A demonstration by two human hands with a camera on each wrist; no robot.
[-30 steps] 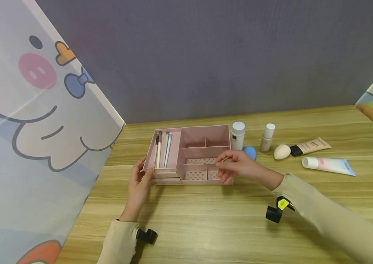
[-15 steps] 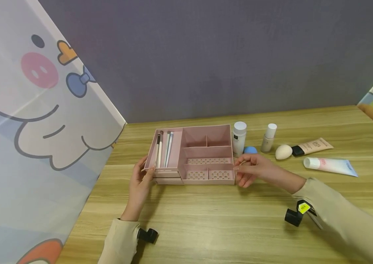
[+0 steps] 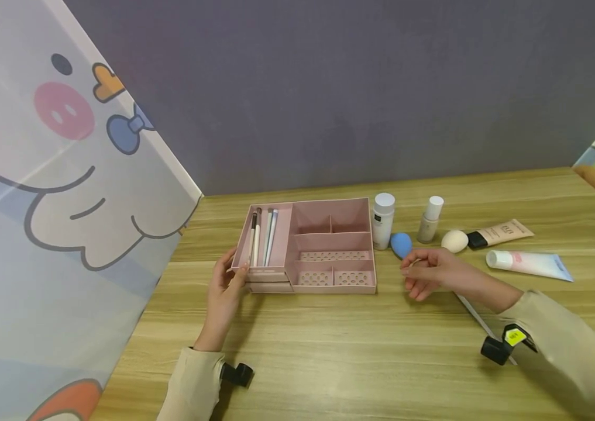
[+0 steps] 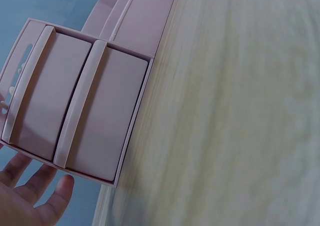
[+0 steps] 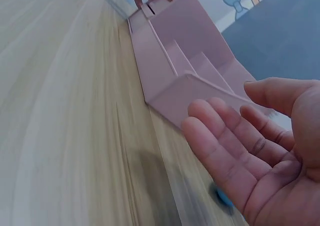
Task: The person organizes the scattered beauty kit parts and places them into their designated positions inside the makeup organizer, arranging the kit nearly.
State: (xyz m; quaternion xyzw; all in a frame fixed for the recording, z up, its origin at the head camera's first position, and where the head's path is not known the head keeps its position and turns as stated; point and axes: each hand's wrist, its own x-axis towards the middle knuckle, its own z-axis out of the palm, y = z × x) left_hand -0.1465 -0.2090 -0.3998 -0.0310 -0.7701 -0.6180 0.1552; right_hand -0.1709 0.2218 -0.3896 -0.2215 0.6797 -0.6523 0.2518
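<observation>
A pink desk organizer [image 3: 336, 242] stands on the wood-grain table; two drawer fronts [image 4: 105, 110] show in the left wrist view. Several slim makeup brushes [image 3: 271, 237] lie in its left top tray. My left hand [image 3: 225, 287] holds that tray's front left corner, thumb at the front edge and fingers along the side. To the right of the organizer, my right hand [image 3: 436, 272] hovers with relaxed, slightly bent fingers and holds nothing. Just behind it lies a blue makeup sponge [image 3: 401, 244]. A thin pale stick [image 3: 476, 316] lies partly hidden under the right wrist.
A white bottle [image 3: 382, 225] stands against the organizer's right side. Farther right are a foundation bottle [image 3: 430, 221], a cream makeup sponge [image 3: 454, 241], a beige tube [image 3: 505, 233] and a white-blue tube [image 3: 531, 265]. A grey panel [image 3: 355, 99] rises behind the table.
My right hand has moved right, from over the organizer's front compartments to the table beside it, uncovering them and the thin stick. The left hand stays at the organizer's corner.
</observation>
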